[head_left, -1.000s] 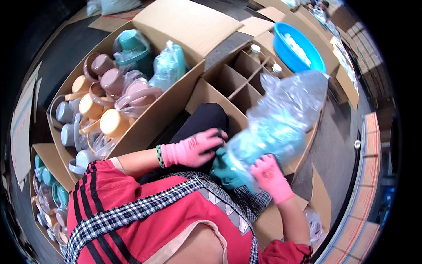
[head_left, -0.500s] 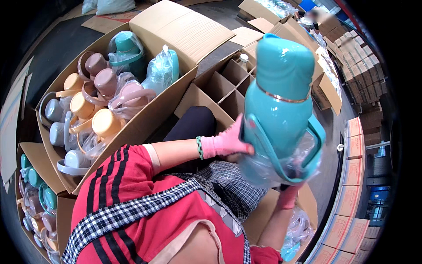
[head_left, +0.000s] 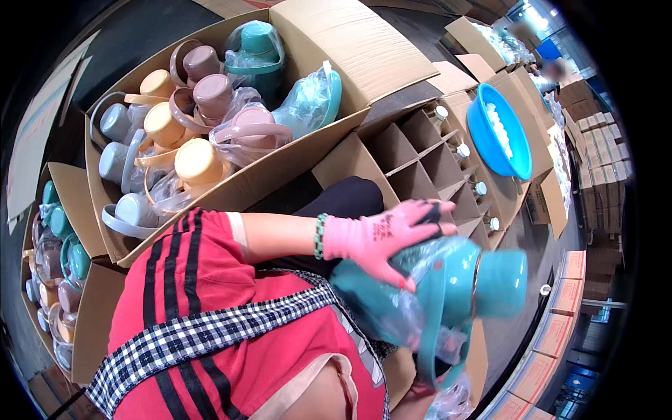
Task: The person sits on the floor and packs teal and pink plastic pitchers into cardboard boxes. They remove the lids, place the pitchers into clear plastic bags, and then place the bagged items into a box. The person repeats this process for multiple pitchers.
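A glossy teal vacuum flask (head_left: 458,280) is tipped onto its side before my chest, its cap to the right. Its lower body is in a clear plastic bag (head_left: 402,311), and its carrying handle (head_left: 437,343) hangs toward me. My left hand (head_left: 385,238), in a pink glove with dark fingertips, lies over the flask's upper side. The thumb touches the flask and bag, the other fingers spread apart. Beneath the flask, by the handle's lower end, a bit of my right hand (head_left: 422,387) in a pink glove shows; its fingers are hidden.
At left stands a large carton (head_left: 241,185) of bagged flasks in teal, mauve, yellow and grey-blue. Ahead, a divided carton (head_left: 402,171) holds several white-topped items along its right side. A blue basin (head_left: 479,133) with white pieces sits beyond. Printed cartons (head_left: 553,332) line the right.
The flask has gone from upright to lying tilted, lower and nearer me, cap swung right. My left hand moved from its side to over it, fingers spreading. The view shifted, revealing the blue basin.
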`<state>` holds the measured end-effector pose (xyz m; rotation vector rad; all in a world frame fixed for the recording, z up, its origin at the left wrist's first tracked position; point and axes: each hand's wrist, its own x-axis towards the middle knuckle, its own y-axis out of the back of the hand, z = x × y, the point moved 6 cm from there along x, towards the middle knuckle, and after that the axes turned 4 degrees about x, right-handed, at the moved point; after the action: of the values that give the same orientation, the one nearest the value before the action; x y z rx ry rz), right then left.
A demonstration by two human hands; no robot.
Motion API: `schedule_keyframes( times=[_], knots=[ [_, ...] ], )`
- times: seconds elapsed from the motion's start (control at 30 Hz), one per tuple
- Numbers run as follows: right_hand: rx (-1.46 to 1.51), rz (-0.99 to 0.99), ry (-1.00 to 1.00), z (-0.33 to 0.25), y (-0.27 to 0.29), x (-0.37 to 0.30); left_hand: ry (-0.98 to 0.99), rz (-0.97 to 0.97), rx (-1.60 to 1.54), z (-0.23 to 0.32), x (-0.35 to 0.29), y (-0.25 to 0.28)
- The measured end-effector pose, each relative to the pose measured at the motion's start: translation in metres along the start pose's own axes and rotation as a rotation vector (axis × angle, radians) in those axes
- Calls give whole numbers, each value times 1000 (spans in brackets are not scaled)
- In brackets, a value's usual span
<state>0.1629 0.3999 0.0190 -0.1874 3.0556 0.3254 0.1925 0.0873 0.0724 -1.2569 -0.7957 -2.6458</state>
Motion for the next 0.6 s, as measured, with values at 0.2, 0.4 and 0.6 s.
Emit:
schedule_keyframes(
  times=[0.2, 0.4, 0.6],
  knots=[
    [-132, -25, -112, 23, -5, -34, 586, 10, 448, -127, -56, 98],
    [-254, -63, -2, -44, -16, 20, 1285, -249, 593, -196, -125, 201],
    [-329, -229, 158, -125, -73, 85, 1107, -328, 304, -196, -138, 179]
  ],
)
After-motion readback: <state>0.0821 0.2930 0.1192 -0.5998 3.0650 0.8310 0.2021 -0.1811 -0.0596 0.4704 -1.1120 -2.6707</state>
